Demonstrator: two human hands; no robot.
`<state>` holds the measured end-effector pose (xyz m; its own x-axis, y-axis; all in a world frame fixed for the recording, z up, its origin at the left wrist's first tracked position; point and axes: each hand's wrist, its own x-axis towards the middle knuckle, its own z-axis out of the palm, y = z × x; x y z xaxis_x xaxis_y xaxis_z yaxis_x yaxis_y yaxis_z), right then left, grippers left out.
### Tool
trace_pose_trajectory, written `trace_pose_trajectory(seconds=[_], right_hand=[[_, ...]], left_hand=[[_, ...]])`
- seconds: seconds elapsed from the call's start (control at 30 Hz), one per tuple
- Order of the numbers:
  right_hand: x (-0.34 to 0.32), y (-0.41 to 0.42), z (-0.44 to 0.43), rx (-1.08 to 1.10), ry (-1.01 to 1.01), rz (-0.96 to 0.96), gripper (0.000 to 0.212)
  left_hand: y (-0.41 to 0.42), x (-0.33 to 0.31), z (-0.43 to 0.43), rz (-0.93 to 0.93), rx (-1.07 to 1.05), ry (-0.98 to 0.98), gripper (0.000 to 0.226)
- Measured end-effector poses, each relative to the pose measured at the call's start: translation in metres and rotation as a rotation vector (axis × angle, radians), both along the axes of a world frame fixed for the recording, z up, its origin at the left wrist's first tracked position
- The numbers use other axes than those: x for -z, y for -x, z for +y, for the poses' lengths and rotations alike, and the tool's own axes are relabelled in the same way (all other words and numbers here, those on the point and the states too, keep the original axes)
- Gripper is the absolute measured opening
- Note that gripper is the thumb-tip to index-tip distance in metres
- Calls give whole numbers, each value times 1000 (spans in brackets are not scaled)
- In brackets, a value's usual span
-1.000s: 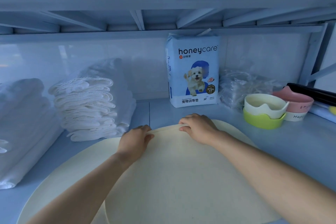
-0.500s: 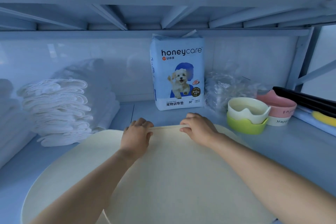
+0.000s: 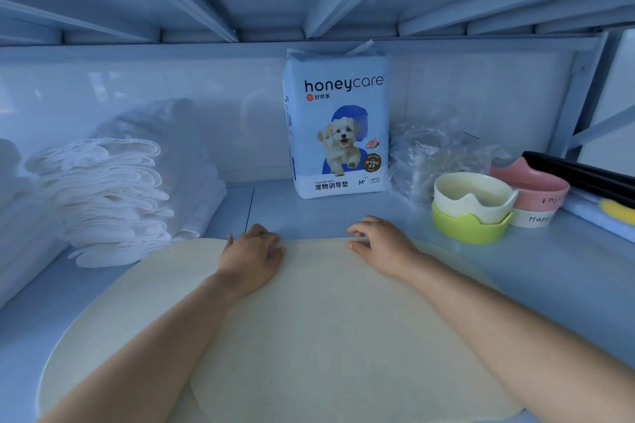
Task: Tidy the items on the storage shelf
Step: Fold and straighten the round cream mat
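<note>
Where the shelf (image 3: 549,285) begins at the far left, folded white cloth (image 3: 20,223) lies piled, and just beside it sits a stack of white pads (image 3: 103,199). A large cream mat (image 3: 326,336), folded over on itself, lies flat across the front of the shelf. The left hand (image 3: 252,256) rests palm down on the mat's far fold edge, fingers curled loosely over it; whether it pinches the edge is hard to tell. The right hand (image 3: 379,244) presses on the same edge, fingertips bent at the fold. Behind them a honeycare pad package (image 3: 338,127) stands upright against the back wall. Right of it lie crumpled clear plastic (image 3: 433,154), then a cream bowl (image 3: 476,196) nested in a green bowl (image 3: 469,227), and a pink bowl (image 3: 536,189) stacked on a white one.
</note>
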<state>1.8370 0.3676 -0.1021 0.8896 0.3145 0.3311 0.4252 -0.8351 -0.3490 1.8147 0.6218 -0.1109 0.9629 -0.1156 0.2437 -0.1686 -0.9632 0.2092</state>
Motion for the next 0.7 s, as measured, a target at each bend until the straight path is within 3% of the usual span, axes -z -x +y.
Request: trace_pose_trajectory(seconds=[0.13, 0.47, 0.7], right_hand=[[-2, -2, 0, 34, 65, 52, 39], [-2, -4, -7, 40, 19, 14, 12], [-1, -5, -7, 22, 61, -15, 14]], left_hand=[[-3, -6, 5, -23, -10, -89, 35], [-5, -6, 18, -21, -24, -162, 29], [-4, -11, 17, -15, -48, -229, 31]])
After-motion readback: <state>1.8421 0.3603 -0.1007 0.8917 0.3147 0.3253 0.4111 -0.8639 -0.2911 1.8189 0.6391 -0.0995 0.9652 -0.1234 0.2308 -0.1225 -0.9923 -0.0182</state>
